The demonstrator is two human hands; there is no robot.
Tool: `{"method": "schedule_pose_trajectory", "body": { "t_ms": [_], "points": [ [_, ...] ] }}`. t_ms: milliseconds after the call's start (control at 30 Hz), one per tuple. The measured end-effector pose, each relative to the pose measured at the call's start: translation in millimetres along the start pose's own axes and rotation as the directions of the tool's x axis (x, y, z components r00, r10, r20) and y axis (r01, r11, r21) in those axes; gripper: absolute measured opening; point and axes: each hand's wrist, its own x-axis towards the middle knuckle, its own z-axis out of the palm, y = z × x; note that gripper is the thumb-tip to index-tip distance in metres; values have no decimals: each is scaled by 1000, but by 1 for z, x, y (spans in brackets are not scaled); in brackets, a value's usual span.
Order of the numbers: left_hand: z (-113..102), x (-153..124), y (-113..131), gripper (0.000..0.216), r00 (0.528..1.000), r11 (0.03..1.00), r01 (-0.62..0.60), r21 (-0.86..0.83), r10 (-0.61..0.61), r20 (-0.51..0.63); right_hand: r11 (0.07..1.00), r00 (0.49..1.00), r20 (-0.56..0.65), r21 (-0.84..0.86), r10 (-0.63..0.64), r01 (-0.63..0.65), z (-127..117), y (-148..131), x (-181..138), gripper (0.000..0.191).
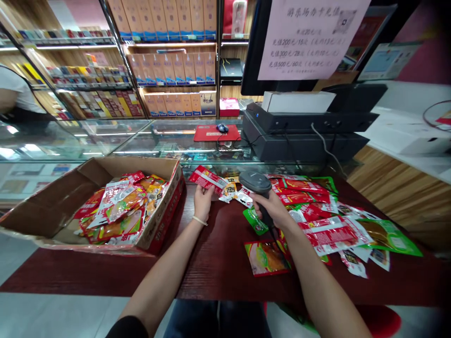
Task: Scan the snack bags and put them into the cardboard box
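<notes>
My left hand (203,203) grips a red snack packet (207,179) by its lower edge, its printed back with a white strip facing me. In my right hand (276,209) is a black barcode scanner (255,182), its head tilted toward the packet and a little apart from it. Behind and between the hands lie small white and orange packets (230,190). A green packet (256,220) lies just below the scanner, and nearer to me rests a red-edged food packet (267,258), partly covered by the cable and my right forearm.
At left stands an open cardboard box (155,230) holding many snack packets. A pile of red and green packets (331,234) spreads over the dark table (211,263) at right. Behind are a glass counter, a mouse (222,127), a monitor with a paper sign (306,40), and a person (21,94).
</notes>
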Motion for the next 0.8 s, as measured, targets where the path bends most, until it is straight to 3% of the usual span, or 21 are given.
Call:
{"method": "schedule_pose_trajectory", "body": {
  "t_ms": [100, 167, 267, 300, 367, 433, 500, 633, 700, 800],
  "points": [
    [14, -7, 23, 30, 993, 990, -94, 103, 86, 81, 998, 999, -28, 28, -47, 47, -2, -1, 1, 35],
    [22, -14, 50, 28, 977, 970, -183, 157, 162, 138, 997, 997, -28, 19, -75, 75, -3, -2, 0, 35],
    [26, -25, 107, 26, 905, 851, -390, 352, 283, 317, 997, 997, -28, 16, -79, 79, -2, -2, -1, 36],
    [23, -29, 129, 27, 868, 763, -463, 450, 290, 403, 997, 997, -31, 17, -75, 76, -1, -2, -1, 36],
    [12, -34, 171, 27, 807, 497, -587, 639, 300, 508, 997, 997, -36, 8, -75, 76, 1, -3, -2, 36],
    [-7, -35, 207, 27, 781, 244, -610, 754, 345, 520, 996, 996, -35, -12, -84, 84, 4, -4, -2, 37],
    [-32, -28, 231, 27, 767, 42, -556, 830, 413, 492, 996, 996, -33, -26, -87, 86, 6, -6, -3, 38],
    [-89, 3, 241, 28, 744, -212, -355, 910, 525, 413, 997, 997, -38, -46, -68, 67, 10, -4, -1, 38],
    [-111, 18, 233, 30, 793, -240, -341, 909, 446, 415, 996, 997, -32, -55, -68, 66, 10, 0, 1, 37],
    [-126, 29, 220, 29, 863, -164, -378, 911, 292, 411, 996, 998, -26, -60, -63, 62, 8, 7, 5, 37]
  ]
}}
